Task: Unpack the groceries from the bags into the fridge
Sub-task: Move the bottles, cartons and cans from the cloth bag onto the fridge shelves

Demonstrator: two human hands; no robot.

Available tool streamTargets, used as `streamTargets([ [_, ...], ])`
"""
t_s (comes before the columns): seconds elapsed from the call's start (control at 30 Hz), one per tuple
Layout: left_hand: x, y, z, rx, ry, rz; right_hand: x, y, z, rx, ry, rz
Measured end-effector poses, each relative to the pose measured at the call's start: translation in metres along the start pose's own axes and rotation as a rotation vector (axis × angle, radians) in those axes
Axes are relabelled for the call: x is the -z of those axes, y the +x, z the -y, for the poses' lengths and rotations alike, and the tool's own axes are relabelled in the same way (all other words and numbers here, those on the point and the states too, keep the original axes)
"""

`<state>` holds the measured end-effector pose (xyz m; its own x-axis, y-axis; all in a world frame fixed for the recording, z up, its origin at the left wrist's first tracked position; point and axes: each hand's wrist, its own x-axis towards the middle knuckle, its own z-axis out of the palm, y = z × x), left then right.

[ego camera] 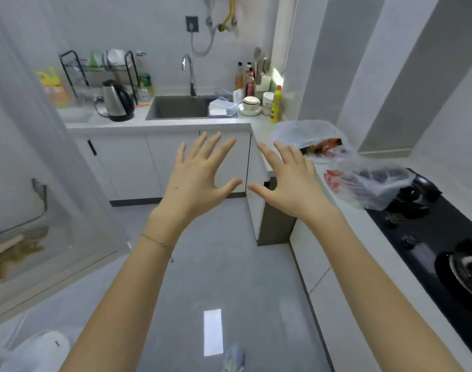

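Left hand [196, 181] and right hand [289, 181] fingers spread, empty, two bags [363, 183] of packaged food on counter [259, 124]

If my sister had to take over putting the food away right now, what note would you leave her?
Left hand: open, fingers spread, holding nothing.
Right hand: open, holding nothing, raised beside the left.
Bags: far bag and near bag lie on the counter at the right, the near one by the stove. Both have food inside.
Fridge: probably the white door at the left; its inside is out of view.
Done: nothing that shows.
Left: carry the food from both bags to the fridge.
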<state>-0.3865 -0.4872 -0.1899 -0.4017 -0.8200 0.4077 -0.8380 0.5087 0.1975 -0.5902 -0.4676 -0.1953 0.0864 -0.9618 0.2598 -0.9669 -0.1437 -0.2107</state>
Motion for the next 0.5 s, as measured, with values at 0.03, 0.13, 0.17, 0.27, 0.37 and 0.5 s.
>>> streamTargets([
  [0.03,-0.014,0.019,-0.002,-0.02,-0.005,0.014,-0.002,0.008,-0.018,-0.044,-0.02,-0.001],
  [0.13,-0.052,0.077,-0.001,-0.076,0.011,0.048,-0.007,0.035,-0.067,-0.154,-0.041,-0.017],
  [0.17,-0.064,0.095,0.0,-0.094,0.019,0.056,-0.008,0.045,-0.082,-0.183,-0.043,-0.021],
  [0.27,-0.096,0.149,0.001,-0.14,0.009,0.074,-0.013,0.073,-0.121,-0.261,-0.061,-0.036],
  [0.37,-0.127,0.198,-0.001,-0.18,-0.001,0.072,-0.021,0.097,-0.156,-0.346,-0.064,-0.055],
  [0.5,-0.172,0.251,-0.006,-0.198,-0.005,0.096,-0.038,0.121,-0.201,-0.434,-0.063,-0.043],
])
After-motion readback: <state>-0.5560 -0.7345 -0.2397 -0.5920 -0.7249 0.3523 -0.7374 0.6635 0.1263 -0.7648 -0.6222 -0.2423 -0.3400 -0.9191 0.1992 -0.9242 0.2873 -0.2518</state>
